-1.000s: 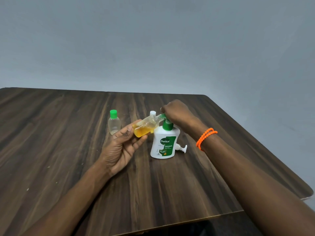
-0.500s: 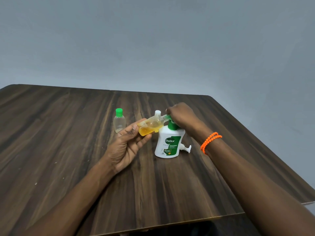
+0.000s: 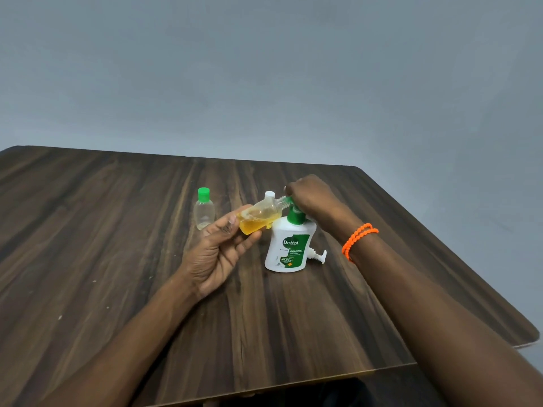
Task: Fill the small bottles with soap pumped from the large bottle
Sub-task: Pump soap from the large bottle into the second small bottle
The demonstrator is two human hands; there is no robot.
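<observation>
Two hands work: left hand [image 3: 217, 254] tilts small bottle [image 3: 258, 220]; right hand [image 3: 308, 195] presses pump [image 3: 289, 201].

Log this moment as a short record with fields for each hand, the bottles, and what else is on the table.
left hand: holds the small bottle tilted, neck at the pump spout
right hand: rests on the pump head of the large bottle
small bottle: partly filled with yellow soap, uncapped
large bottle: white, green pump, upright on the table
second small bottle: clear, green cap on, looks empty, stands apart to the left
other: white pump part lies behind the large bottle; orange bracelet on right wrist
</observation>
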